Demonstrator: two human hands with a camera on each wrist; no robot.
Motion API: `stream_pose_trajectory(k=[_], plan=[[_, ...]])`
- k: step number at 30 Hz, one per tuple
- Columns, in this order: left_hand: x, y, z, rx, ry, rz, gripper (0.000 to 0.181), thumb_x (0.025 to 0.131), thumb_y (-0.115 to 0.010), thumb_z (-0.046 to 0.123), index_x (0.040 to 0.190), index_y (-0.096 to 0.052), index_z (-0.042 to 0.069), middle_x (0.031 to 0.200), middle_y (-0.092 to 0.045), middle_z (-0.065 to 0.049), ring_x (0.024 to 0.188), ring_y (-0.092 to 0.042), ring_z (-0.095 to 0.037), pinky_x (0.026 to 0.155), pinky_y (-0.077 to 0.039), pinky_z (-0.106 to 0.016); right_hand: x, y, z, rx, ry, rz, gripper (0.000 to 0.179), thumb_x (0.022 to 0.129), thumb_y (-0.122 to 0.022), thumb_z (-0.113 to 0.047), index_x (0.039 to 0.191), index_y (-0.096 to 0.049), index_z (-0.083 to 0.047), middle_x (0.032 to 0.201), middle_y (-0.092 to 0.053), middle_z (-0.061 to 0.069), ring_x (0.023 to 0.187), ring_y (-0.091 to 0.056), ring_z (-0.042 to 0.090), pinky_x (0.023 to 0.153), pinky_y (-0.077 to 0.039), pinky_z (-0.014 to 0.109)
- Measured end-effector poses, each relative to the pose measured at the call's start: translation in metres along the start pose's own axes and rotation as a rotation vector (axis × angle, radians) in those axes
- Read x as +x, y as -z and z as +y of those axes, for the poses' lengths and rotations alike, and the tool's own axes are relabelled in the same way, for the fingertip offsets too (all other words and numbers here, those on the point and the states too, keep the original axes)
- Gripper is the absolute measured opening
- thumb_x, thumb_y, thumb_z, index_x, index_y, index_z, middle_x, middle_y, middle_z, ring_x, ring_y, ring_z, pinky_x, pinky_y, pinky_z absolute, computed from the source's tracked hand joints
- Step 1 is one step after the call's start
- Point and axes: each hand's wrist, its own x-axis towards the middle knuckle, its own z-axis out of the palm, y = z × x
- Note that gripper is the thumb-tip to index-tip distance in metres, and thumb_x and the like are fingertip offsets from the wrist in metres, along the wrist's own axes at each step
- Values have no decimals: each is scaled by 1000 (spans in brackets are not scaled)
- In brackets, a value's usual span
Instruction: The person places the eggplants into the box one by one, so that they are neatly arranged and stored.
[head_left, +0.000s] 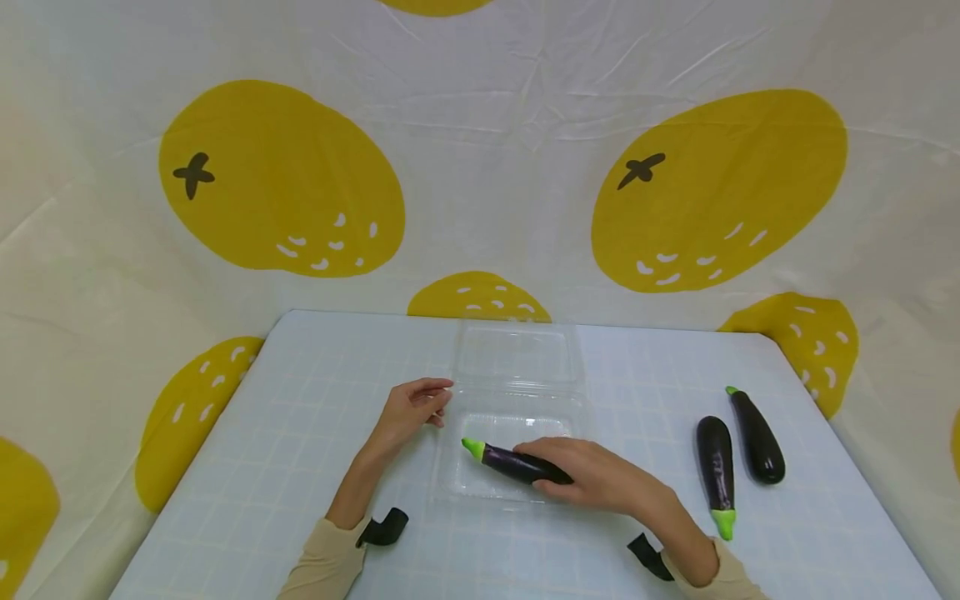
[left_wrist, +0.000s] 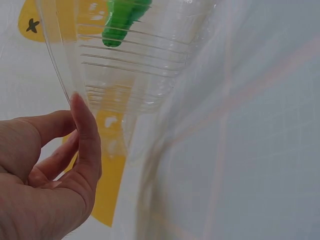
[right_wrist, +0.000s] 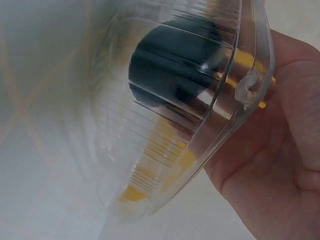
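A clear plastic clamshell container (head_left: 461, 479) lies on the table with its lid (head_left: 517, 354) folded back away from me. My right hand (head_left: 600, 475) grips a dark purple eggplant (head_left: 517, 465) by its thick end, over the container's base. Its green stem end points left, and the eggplant's dark rounded end shows through the plastic wall in the right wrist view. My left hand (head_left: 411, 410) is at the container's left side with fingers loosely bent. In the left wrist view, a fingertip (left_wrist: 77, 102) is right at the clear rim.
Two more eggplants lie on the right of the table: one (head_left: 716, 462) with its green end towards me, the other (head_left: 757, 437) with its green end away. A pale curtain (head_left: 495, 192) with yellow fruit prints hangs behind the table (head_left: 300, 467).
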Motion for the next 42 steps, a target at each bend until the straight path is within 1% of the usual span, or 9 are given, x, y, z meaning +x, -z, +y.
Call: stream_pose_trajectory(k=[6, 13, 17, 20, 25, 31, 34, 37, 42], plan=[[0, 0, 1, -10, -5, -5, 38, 99, -71, 12, 129, -64, -10, 109, -66, -31, 69, -62, -16, 67, -59, -22, 1, -2, -1, 79, -19, -67, 43, 105, -61, -30, 145, -58, -13, 139, -63, 0, 122, -61, 15, 102, -53, 37], [0, 0, 0, -5, -14, -2, 36, 99, -70, 10, 128, -64, -10, 108, -66, -31, 68, -62, -16, 67, -59, -21, 3, -6, 2, 130, 66, -82, 37, 107, -58, -25, 141, -61, -11, 136, -65, 2, 123, -61, 16, 102, -53, 35], [0, 0, -1, -11, -20, -3, 36, 99, -70, 9, 128, -64, -11, 107, -65, -32, 68, -62, -15, 66, -59, -21, 3, -6, 3, 160, 67, -103, 37, 107, -59, -26, 140, -61, -11, 136, -65, 1, 123, -61, 15, 102, -52, 34], [0, 0, -1, -6, -19, -3, 36, 99, -70, 10, 128, -64, -11, 107, -66, -31, 67, -62, -15, 66, -59, -21, 3, -7, 4, 164, 44, -111, 37, 107, -58, -27, 140, -61, -12, 136, -65, 0, 122, -60, 14, 102, -52, 34], [-1, -1, -1, -4, -18, 1, 36, 99, -70, 11, 128, -64, -10, 107, -66, -30, 68, -62, -16, 66, -58, -21, 3, -8, 5, 178, -10, -103, 37, 107, -57, -31, 139, -63, -13, 133, -65, -3, 117, -61, 12, 99, -53, 32], [0, -1, 0, -17, -20, -7, 36, 99, -69, 9, 128, -64, -11, 107, -65, -32, 67, -62, -15, 67, -59, -21, 0, -7, 5, 141, 3, -40, 35, 108, -57, -29, 136, -64, -10, 130, -67, -1, 117, -62, 15, 99, -54, 35], [0, -1, 0, -19, -16, -11, 36, 99, -69, 9, 128, -64, -11, 108, -65, -32, 67, -62, -16, 67, -59, -21, -2, -6, 6, 123, -12, -20, 35, 108, -57, -28, 136, -64, -9, 131, -66, -1, 119, -61, 15, 101, -53, 37], [0, -1, 0, -19, -13, -11, 35, 100, -69, 9, 128, -64, -11, 108, -65, -32, 67, -62, -16, 67, -59, -21, -3, -5, 6, 126, -31, -18, 36, 108, -57, -29, 136, -64, -8, 132, -66, 0, 121, -61, 16, 103, -52, 38], [0, -2, -1, -24, -12, -3, 35, 99, -69, 9, 128, -65, -11, 108, -65, -33, 66, -62, -16, 66, -59, -22, -2, -5, 4, 151, -33, -37, 38, 108, -56, -30, 135, -65, -5, 130, -68, 5, 119, -63, 16, 100, -53, 37]])
